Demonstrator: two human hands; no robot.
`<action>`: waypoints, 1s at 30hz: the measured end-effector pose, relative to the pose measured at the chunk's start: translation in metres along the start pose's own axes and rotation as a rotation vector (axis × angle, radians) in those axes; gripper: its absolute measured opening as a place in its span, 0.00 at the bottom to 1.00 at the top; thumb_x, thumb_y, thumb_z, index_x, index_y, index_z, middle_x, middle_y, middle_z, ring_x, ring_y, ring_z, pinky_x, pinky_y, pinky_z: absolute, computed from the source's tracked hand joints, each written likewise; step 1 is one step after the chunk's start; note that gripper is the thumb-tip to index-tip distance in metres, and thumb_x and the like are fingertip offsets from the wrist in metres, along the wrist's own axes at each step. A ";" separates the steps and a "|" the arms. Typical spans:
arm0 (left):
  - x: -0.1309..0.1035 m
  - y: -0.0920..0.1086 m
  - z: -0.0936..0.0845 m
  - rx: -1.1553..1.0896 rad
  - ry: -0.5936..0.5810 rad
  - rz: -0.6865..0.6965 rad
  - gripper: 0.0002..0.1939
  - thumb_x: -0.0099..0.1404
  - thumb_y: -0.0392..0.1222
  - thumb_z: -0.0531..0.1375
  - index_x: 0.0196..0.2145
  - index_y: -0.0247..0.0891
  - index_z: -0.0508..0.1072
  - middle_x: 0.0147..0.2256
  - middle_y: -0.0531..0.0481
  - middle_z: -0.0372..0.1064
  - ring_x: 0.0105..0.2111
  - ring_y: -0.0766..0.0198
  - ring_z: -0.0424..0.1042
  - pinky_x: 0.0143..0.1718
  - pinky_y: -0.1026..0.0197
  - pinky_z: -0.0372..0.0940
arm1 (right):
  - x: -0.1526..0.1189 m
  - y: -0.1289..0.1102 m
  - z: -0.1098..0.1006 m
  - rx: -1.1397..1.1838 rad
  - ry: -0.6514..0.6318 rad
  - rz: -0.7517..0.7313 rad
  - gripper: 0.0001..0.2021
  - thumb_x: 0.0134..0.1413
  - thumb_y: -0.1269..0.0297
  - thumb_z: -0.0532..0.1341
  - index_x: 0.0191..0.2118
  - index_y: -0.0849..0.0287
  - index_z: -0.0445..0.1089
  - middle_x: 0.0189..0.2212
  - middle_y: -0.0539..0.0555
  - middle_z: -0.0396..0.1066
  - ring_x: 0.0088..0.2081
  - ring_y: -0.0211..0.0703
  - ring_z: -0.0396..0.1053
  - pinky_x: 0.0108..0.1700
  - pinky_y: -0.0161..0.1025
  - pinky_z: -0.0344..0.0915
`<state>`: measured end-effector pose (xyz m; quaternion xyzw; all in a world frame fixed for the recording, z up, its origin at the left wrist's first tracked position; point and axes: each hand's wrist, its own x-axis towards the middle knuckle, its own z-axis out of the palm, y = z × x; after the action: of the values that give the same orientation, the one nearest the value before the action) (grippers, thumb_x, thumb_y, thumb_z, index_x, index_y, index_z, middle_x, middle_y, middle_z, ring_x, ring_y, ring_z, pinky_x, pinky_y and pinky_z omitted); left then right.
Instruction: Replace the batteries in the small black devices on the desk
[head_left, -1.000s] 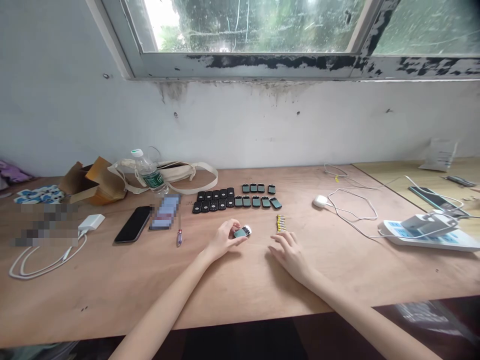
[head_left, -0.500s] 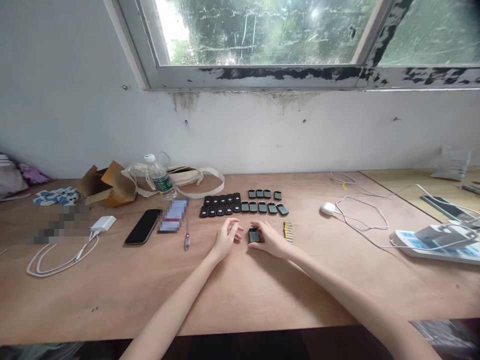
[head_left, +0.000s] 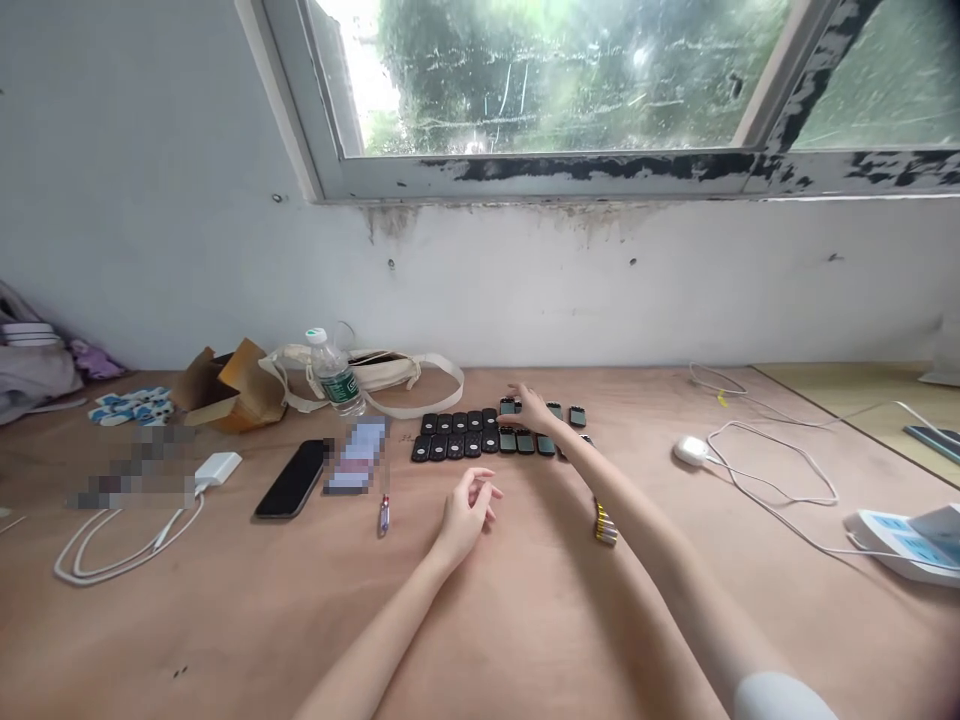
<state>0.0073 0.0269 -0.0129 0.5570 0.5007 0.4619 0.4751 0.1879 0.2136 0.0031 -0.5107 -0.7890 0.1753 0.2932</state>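
Note:
My right hand [head_left: 531,410] reaches to the back row of small black devices with grey-green screens. Its thumb and fingers are around one small device [head_left: 508,406] at the left end of that row. The hand and forearm cover part of both rows; in the front row a similar device [head_left: 525,441] is visible. My left hand [head_left: 469,510] rests on the table nearer to me, fingers loosely bent and apart, with nothing in it. Black oval-cornered pieces [head_left: 457,445] lie in two rows left of the screens. Beside my right forearm is a row of small batteries [head_left: 605,524].
On the left lie a screwdriver [head_left: 385,515], a black phone [head_left: 292,480], and a white charger [head_left: 218,470] with cable. Behind them stand a water bottle [head_left: 337,380] and an open cardboard box [head_left: 232,390]. To the right are a white plug [head_left: 691,450] with cable and a power strip [head_left: 900,545].
My right hand has carried the small device forward from the near table to the left end of the back row. My left hand stays nearly in place. The view has shifted slightly.

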 end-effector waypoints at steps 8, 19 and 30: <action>-0.002 0.003 0.001 0.017 -0.048 -0.002 0.20 0.63 0.45 0.53 0.51 0.39 0.57 0.33 0.50 0.72 0.21 0.70 0.67 0.22 0.68 0.63 | 0.002 0.011 -0.009 0.045 0.036 -0.045 0.34 0.41 0.54 0.68 0.54 0.57 0.59 0.51 0.62 0.68 0.55 0.55 0.62 0.54 0.52 0.58; 0.001 0.001 0.001 0.009 -0.041 -0.026 0.20 0.62 0.47 0.54 0.51 0.39 0.59 0.33 0.50 0.72 0.21 0.70 0.67 0.21 0.68 0.63 | -0.101 0.060 -0.093 0.267 0.008 0.099 0.26 0.38 0.52 0.69 0.44 0.59 0.68 0.40 0.58 0.74 0.40 0.48 0.72 0.42 0.45 0.68; 0.000 0.005 0.000 0.005 -0.015 -0.022 0.20 0.59 0.49 0.55 0.47 0.38 0.62 0.31 0.50 0.71 0.21 0.70 0.66 0.21 0.67 0.63 | -0.129 0.051 -0.105 0.184 0.006 0.155 0.28 0.37 0.60 0.69 0.48 0.56 0.66 0.45 0.57 0.69 0.42 0.46 0.67 0.43 0.43 0.65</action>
<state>0.0078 0.0268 -0.0084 0.5561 0.5044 0.4513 0.4824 0.3305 0.1150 0.0172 -0.5416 -0.7268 0.2678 0.3268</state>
